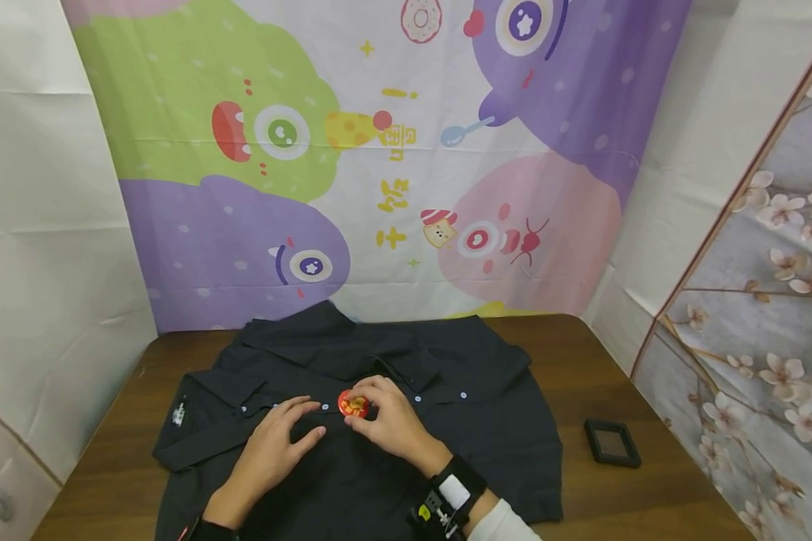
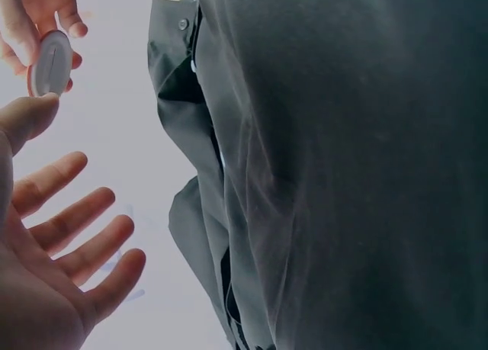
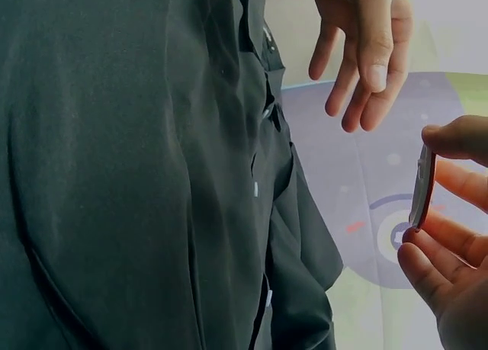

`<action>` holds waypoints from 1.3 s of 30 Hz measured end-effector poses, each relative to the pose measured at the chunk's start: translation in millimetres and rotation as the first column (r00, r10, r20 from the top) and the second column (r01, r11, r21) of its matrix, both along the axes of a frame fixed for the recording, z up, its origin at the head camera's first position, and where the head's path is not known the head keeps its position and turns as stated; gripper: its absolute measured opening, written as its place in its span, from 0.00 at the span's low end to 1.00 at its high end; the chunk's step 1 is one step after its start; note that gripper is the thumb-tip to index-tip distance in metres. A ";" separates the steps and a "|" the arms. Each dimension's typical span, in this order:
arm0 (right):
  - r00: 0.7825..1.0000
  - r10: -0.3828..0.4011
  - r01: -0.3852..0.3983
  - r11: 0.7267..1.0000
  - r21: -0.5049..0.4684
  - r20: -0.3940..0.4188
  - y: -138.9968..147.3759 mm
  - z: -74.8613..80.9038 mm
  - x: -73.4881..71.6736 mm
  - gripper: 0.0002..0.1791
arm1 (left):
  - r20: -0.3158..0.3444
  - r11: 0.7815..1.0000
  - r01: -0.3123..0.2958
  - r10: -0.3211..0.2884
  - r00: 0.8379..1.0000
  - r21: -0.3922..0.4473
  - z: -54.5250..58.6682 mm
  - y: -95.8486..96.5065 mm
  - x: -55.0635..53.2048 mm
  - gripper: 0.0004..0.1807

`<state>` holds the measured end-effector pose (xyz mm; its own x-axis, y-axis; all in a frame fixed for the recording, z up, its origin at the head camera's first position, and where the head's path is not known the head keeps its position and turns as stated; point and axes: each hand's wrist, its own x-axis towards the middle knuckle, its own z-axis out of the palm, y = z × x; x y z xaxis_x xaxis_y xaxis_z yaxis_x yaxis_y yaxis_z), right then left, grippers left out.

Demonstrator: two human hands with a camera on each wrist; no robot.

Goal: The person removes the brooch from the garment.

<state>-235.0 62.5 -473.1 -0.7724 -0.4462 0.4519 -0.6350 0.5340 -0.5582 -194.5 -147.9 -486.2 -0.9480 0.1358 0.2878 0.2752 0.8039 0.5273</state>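
Note:
A dark button-up shirt (image 1: 379,466) lies spread over the table, its collar toward the wall and white buttons along its front. Between thumb and fingers, my right hand (image 1: 395,421) pinches a round red pin badge (image 1: 352,404) with a yellow design, held over the shirt's middle. Its pale back, with a thin pin across it, faces the left wrist view. To the left of the badge, my left hand (image 1: 271,443) hovers over the shirt with fingers spread and nothing in them. In the right wrist view the badge (image 3: 422,186) appears edge-on in the right fingers.
A small black square frame (image 1: 612,443) lies on the brown wooden table (image 1: 582,376), right of the shirt. Behind the table hangs a cartoon-print cloth (image 1: 392,285), and a flower-patterned panel (image 1: 771,361) stands along the right side.

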 end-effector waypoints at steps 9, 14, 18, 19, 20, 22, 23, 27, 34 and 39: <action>1.000 -0.007 0.007 1.000 0.010 0.028 4.0 1.2 -0.2 0.15 | 0.021 1.000 0.009 -0.008 1.000 -0.013 -2.6 -1.5 0.1 0.23; 0.999 -0.003 0.003 1.000 0.005 0.038 8.3 5.3 0.5 0.14 | 0.025 1.000 0.005 -0.004 1.000 -0.020 -2.5 -1.5 0.0 0.23; 0.999 -0.002 0.002 1.000 0.004 0.047 11.0 8.1 -0.9 0.15 | 0.032 1.000 0.000 0.001 0.999 -0.028 -0.9 -1.1 -1.2 0.23; 0.999 -0.005 0.005 1.000 0.006 0.052 11.7 8.4 -1.5 0.15 | 0.031 1.000 -0.001 0.001 1.000 -0.029 -0.5 -0.9 -1.5 0.23; 0.998 -0.009 0.009 1.000 0.011 0.055 12.5 8.7 -1.9 0.15 | 0.030 1.000 0.000 0.001 1.000 -0.029 -0.3 -0.8 -1.7 0.23; 0.998 -0.019 0.018 1.000 0.018 0.054 14.2 9.2 -2.7 0.15 | 0.026 1.000 0.001 0.000 1.000 -0.029 -0.1 -0.6 -2.1 0.23; 0.998 -0.023 0.022 1.000 0.020 0.055 15.1 9.4 -2.9 0.15 | 0.025 1.000 0.001 0.000 1.000 -0.027 -0.2 -0.5 -2.3 0.23; 0.998 -0.034 0.033 0.999 0.019 0.048 18.4 10.7 -3.3 0.14 | 0.019 1.000 -0.002 0.003 1.000 -0.030 -0.8 -0.3 -2.8 0.23; 0.998 -0.038 0.038 0.999 0.008 0.047 22.9 13.1 -4.5 0.14 | 0.020 0.999 -0.011 0.012 1.000 -0.037 -0.4 0.3 -2.0 0.22; 0.998 -0.038 0.038 0.999 0.002 0.059 26.4 15.6 -5.0 0.14 | 0.022 0.999 -0.009 0.010 1.000 -0.032 2.4 0.5 -1.5 0.21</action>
<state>-240.0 88.9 -457.5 -0.8143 -0.4165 0.4042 -0.5800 0.5576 -0.5938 -196.0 -147.4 -483.8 -0.9553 0.1359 0.2625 0.2564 0.8229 0.5071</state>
